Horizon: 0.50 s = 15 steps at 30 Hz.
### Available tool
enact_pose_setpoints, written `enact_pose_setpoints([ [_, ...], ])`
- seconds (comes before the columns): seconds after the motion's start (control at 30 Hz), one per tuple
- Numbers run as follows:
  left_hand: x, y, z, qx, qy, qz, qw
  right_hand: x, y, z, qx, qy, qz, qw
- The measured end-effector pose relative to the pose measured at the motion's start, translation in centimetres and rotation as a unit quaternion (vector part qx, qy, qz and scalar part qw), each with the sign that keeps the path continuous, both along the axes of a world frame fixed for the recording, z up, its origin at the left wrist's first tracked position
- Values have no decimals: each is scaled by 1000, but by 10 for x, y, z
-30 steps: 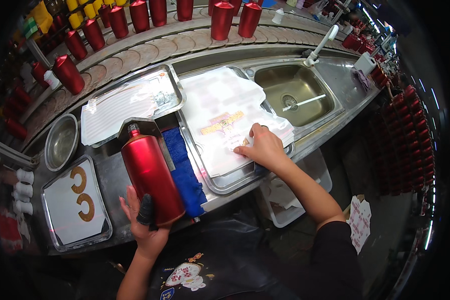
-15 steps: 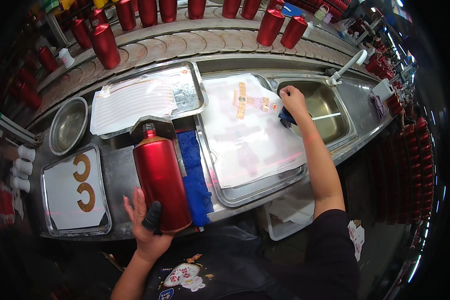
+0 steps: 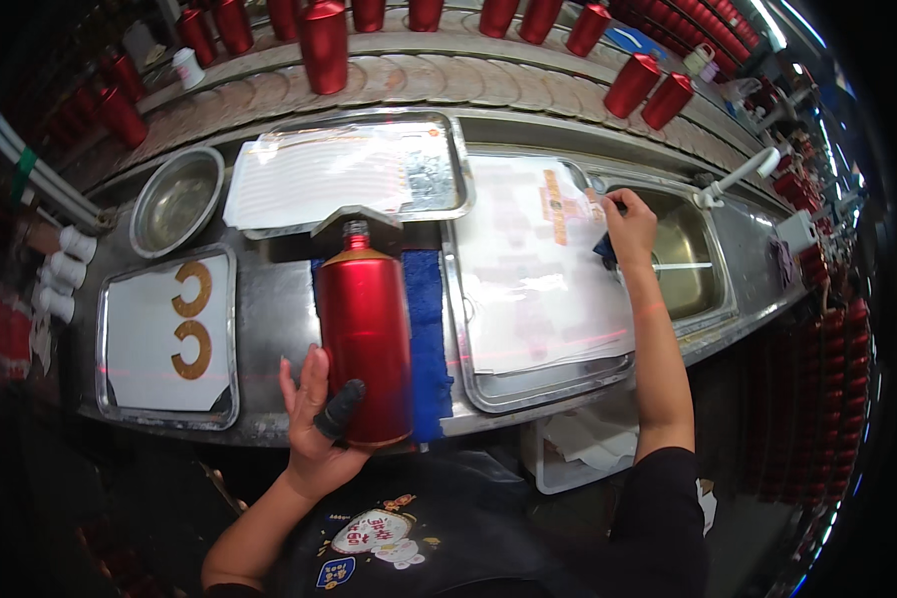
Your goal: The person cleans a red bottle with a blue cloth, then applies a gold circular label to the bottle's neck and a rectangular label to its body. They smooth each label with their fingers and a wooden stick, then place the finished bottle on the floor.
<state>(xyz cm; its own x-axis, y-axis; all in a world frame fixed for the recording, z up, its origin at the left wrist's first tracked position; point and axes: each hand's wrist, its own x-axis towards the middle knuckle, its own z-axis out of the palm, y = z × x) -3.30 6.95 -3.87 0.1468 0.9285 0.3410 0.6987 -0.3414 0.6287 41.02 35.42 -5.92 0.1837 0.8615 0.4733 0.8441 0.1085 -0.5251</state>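
A red metallic bottle [image 3: 366, 334] with a bare threaded neck lies tilted, its neck end at a metal rest [image 3: 394, 237], over a blue cloth [image 3: 429, 329]. My left hand [image 3: 321, 439] is at the bottle's near lower left. Its fingers are stretched apart, and its thumb, in a black finger cover, touches the bottle's side. Over the sink's left edge, my right hand [image 3: 633, 231] is closed in a pinch. A dark blue flat piece [image 3: 605, 249] shows under it, partly hidden. Beside its fingertips, a gold-and-pink patterned decal [image 3: 556, 207] lies on white sheets [image 3: 528, 289].
A tray [image 3: 231, 384] at left carries two gold C-shaped pieces on white paper. Behind are a metal bowl [image 3: 216, 199] and a tray of striped sheets [image 3: 314, 179]. The sink [image 3: 688, 249] has a white faucet [image 3: 738, 179]. Red bottles [image 3: 326, 50] stand on the conveyor [image 3: 448, 85].
The view has turned, so the bench appears shifted right. My right hand's fingertips are now closer to the decal, with the dark blue piece still under that hand. My left hand stays at the bottle.
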Motion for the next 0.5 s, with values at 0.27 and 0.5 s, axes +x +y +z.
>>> enact_pose_setpoints([
  [0.27, -7, 5, 18, 22, 0, -28, 999, -92, -66, 113, 38, -143, 155, 977],
  [0.5, -10, 14, 26, 22, -12, -51, 998, -156, -127, 217, -14, -124, 358, 925],
])
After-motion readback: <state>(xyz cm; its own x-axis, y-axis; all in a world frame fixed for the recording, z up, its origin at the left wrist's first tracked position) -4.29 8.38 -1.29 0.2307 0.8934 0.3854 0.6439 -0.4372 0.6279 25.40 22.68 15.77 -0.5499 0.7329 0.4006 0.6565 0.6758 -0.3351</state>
